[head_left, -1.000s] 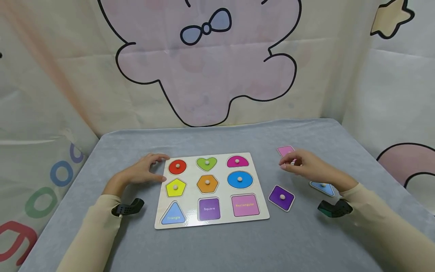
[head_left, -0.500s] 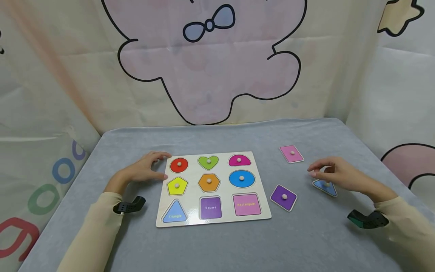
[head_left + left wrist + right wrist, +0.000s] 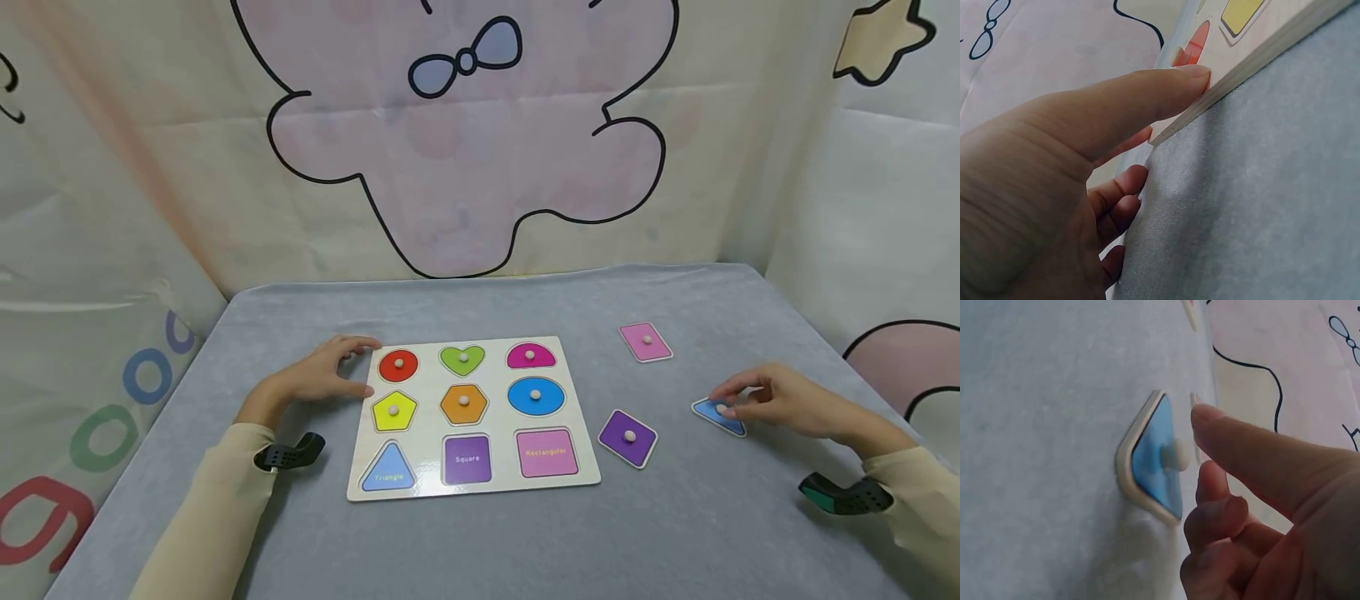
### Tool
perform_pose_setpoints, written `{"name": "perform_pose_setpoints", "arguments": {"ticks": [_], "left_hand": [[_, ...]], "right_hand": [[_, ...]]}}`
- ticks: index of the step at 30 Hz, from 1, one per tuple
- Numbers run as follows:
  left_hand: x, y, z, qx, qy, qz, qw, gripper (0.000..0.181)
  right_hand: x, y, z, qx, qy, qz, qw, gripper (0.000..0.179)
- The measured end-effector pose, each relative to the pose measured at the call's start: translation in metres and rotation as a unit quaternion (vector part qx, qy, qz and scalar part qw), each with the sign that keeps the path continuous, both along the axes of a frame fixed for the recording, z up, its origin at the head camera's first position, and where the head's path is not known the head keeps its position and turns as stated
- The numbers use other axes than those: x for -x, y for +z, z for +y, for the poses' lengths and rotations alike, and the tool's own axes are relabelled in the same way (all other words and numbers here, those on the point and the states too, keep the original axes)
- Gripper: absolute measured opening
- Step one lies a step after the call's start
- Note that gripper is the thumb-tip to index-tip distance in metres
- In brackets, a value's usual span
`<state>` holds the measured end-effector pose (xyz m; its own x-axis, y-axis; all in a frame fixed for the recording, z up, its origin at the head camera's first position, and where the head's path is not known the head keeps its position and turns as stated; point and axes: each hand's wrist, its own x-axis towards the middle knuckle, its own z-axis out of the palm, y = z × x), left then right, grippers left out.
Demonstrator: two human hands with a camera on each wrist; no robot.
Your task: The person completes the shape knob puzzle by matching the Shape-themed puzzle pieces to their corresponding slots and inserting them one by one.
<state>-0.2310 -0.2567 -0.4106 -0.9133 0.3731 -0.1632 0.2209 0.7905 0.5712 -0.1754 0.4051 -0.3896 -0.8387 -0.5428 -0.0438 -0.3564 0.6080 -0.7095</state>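
My left hand (image 3: 318,372) rests at the upper left corner of the white shape puzzle board (image 3: 431,450); in the left wrist view the thumb (image 3: 1172,94) lies on its edge. Red, green, yellow, orange, blue and magenta knobbed pieces fill the upper two rows, while the bottom recesses show printed Triangle, Square and Rectangular. Over on the right, my right hand (image 3: 795,406) hovers at the blue triangle piece (image 3: 710,412). In the right wrist view, thumb and fingers are spread just beside the triangle's round wooden knob (image 3: 1179,455), with a gap showing.
A purple square piece (image 3: 618,447) lies just right of the board, and a pink rectangle piece (image 3: 643,347) farther back. Grey cloth covers the table (image 3: 525,542). A printed curtain (image 3: 465,167) hangs behind its far edge.
My right hand has moved right and toward me, from beside the pink rectangle piece to the blue triangle piece. The left hand stays at the board's corner.
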Motion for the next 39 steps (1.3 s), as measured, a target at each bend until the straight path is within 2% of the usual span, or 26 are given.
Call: {"name": "perform_pose_setpoints", "arguments": {"ticks": [7, 16, 24, 29, 35, 39], "left_hand": [[-0.001, 0.002, 0.002, -0.004, 0.001, 0.001, 1.0000, 0.074], [-0.002, 0.002, 0.001, -0.003, 0.002, 0.000, 1.0000, 0.074], [-0.001, 0.002, 0.003, 0.000, 0.001, -0.003, 1.0000, 0.075], [-0.001, 0.002, 0.003, 0.000, 0.004, -0.005, 1.0000, 0.075], [-0.002, 0.001, 0.000, -0.003, 0.004, -0.003, 1.0000, 0.075], [-0.002, 0.001, 0.001, -0.003, 0.005, -0.006, 1.0000, 0.075]], "right_hand": [[-0.001, -0.009, 0.004, -0.002, -0.014, 0.017, 0.9998, 0.018], [-0.001, -0.012, 0.002, -0.020, -0.041, 0.044, 0.9980, 0.012], [-0.001, -0.013, 0.003, -0.013, -0.029, 0.069, 0.9971, 0.010], [-0.001, -0.009, 0.002, -0.016, -0.031, 0.070, 0.9969, 0.011], [-0.002, 0.002, -0.007, -0.036, -0.059, 0.051, 0.9963, 0.009], [0.001, 0.010, -0.019, -0.055, -0.073, 0.060, 0.9940, 0.010]]}}
